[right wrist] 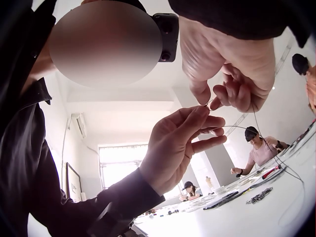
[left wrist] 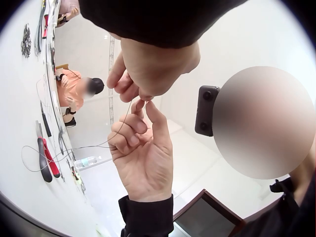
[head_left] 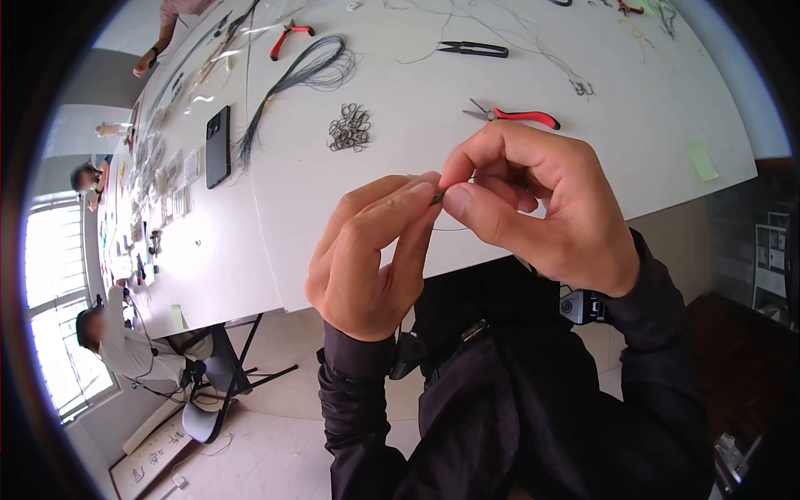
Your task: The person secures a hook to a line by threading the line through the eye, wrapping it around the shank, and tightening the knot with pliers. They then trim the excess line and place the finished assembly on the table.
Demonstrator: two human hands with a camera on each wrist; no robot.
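Both hands meet in front of the body, just above the table's near edge, fingertips almost touching. My left hand (head_left: 367, 250) pinches a small dark fishing hook (head_left: 437, 198) between thumb and fingers; most of it is hidden. Opposite it, my right hand (head_left: 550, 208) pinches a thin fishing line (left wrist: 121, 126) by the hook, thumb against forefinger. In the left wrist view the line runs down past the right hand's curled fingers and hangs in a wide loop. Beyond the hands lies a pile of dark hooks (head_left: 349, 127).
On the white table (head_left: 400, 100) lie red-handled pliers (head_left: 525, 117), black thread snips (head_left: 473, 49), another red pair of pliers (head_left: 290, 38), a bundle of dark line (head_left: 304, 71) and a phone (head_left: 217, 147). Other people sit along the table at left.
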